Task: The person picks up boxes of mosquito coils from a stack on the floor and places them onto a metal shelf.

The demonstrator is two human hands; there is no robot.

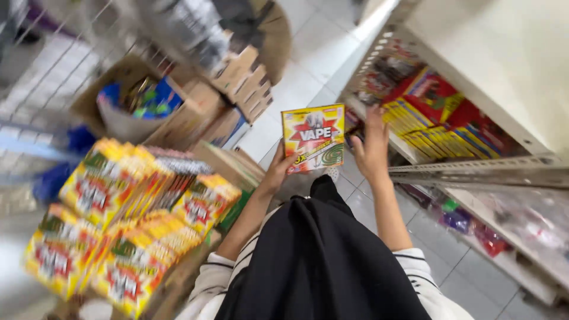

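Observation:
My left hand (278, 170) grips the lower left corner of a flat yellow and red box (314, 137) with a green coil picture, holding it upright in front of me. My right hand (372, 147) is raised just to the box's right, fingers reaching toward the shelf edge, with nothing seen in it. Its palm faces away, so the fingers' state is unclear. Stacks of matching yellow and red boxes (124, 219) lie at my lower left. More yellow and red packs (435, 121) stand on the white metal shelf (474, 172) at right.
Open cardboard cartons (195, 112) with mixed goods sit on the white tiled floor (308, 65) ahead. A wire rack (53, 65) is at the upper left. Lower shelf levels (521, 237) hold wrapped packets. My dark garment (320, 261) fills the bottom centre.

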